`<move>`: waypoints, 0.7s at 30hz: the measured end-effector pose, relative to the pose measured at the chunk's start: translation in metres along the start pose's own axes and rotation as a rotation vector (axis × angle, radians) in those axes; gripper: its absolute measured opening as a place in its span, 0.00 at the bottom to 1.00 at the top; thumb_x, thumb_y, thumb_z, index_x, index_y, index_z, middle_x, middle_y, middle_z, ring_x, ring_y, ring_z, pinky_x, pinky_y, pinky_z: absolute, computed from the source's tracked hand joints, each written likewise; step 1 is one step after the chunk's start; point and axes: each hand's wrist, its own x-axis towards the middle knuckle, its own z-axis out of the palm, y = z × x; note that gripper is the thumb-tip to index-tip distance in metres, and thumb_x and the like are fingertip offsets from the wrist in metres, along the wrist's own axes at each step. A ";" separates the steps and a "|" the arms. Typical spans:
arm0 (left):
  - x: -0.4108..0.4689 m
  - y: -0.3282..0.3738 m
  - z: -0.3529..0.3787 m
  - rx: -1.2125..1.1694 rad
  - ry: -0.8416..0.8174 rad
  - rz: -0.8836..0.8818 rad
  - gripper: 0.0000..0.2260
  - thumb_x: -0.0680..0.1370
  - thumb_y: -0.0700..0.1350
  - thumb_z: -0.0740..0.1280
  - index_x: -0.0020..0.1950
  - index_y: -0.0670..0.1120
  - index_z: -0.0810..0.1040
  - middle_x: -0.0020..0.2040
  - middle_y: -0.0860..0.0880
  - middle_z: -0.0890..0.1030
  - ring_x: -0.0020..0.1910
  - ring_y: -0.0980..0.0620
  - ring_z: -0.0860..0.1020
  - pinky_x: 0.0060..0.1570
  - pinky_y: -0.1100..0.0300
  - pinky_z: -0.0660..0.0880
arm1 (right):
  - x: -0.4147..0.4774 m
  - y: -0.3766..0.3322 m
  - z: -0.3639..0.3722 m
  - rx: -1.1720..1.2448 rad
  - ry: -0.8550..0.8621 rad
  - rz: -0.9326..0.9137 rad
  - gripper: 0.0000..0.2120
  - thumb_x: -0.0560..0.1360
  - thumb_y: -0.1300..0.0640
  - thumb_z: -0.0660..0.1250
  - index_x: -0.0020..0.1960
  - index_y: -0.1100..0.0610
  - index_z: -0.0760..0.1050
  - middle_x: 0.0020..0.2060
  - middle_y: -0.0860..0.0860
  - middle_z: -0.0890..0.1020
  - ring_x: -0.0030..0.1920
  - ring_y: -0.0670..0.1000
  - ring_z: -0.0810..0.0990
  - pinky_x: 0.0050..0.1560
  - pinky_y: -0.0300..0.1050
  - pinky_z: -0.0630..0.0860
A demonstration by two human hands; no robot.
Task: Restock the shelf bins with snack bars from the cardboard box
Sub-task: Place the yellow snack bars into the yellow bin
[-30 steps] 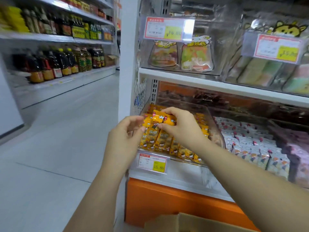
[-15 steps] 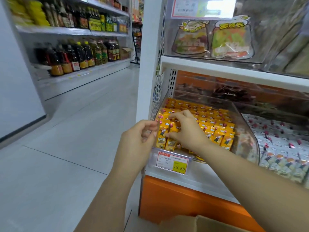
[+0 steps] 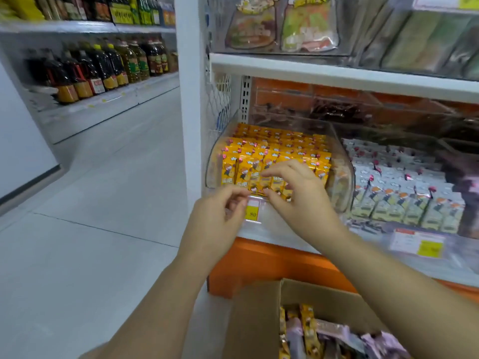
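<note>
Lower right of the frame, nearest the viewer: an open cardboard box [image 3: 259, 320] with yellow and pale purple snack bars [image 3: 308, 330] lying loose inside.

Two bare forearms reach up from the bottom edge toward the centre. The left hand [image 3: 217, 218] hangs in front of the shelf edge, its fingers curled and its thumb close to the fingertips, covering the left part of a price tag [image 3: 252, 211]. It is blurred, so I cannot tell whether it pinches anything. The right hand [image 3: 298, 198], just beside it on the right, is spread and relaxed, with bent fingers and the thumb apart. It holds nothing, and hovers at the front row of yellow bars [image 3: 280, 149]. I cannot tell whether it touches them.

Below the hands is the shelf's orange base [image 3: 259, 260]. Behind the hands, at the centre, a clear bin [image 3: 215, 161] is packed with neat rows of those yellow bars standing on end. To its right, the next bin holds rows of white bars [image 3: 401, 187], with another price tag [image 3: 417, 244] on the shelf edge below them.

Above, across the upper right, a white shelf board [image 3: 337, 73] carries clear bins of snack pouches [image 3: 308, 29].

On the left, pale floor [image 3: 90, 203] runs down an aisle. In the upper left, far shelves hold dark and golden bottles [image 3: 103, 66].
</note>
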 end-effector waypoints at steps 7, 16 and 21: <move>-0.050 -0.019 0.051 0.084 -0.237 -0.172 0.07 0.78 0.43 0.66 0.52 0.54 0.79 0.45 0.58 0.80 0.46 0.63 0.77 0.48 0.70 0.72 | -0.128 0.028 -0.029 0.050 -0.091 0.142 0.09 0.72 0.62 0.68 0.51 0.54 0.79 0.46 0.42 0.77 0.47 0.41 0.73 0.49 0.38 0.71; -0.120 -0.066 0.128 0.216 -0.609 -0.397 0.09 0.78 0.42 0.66 0.54 0.54 0.75 0.52 0.56 0.75 0.55 0.56 0.76 0.49 0.72 0.67 | -0.239 0.109 -0.003 0.121 -0.503 0.705 0.18 0.75 0.59 0.68 0.64 0.56 0.73 0.58 0.50 0.78 0.54 0.44 0.75 0.47 0.26 0.68; -0.120 -0.072 0.131 0.257 -0.655 -0.400 0.11 0.77 0.42 0.68 0.55 0.56 0.76 0.56 0.54 0.71 0.56 0.57 0.73 0.57 0.65 0.66 | -0.257 0.132 0.034 0.224 -0.593 0.868 0.18 0.77 0.57 0.65 0.65 0.59 0.68 0.48 0.55 0.80 0.45 0.54 0.79 0.35 0.32 0.69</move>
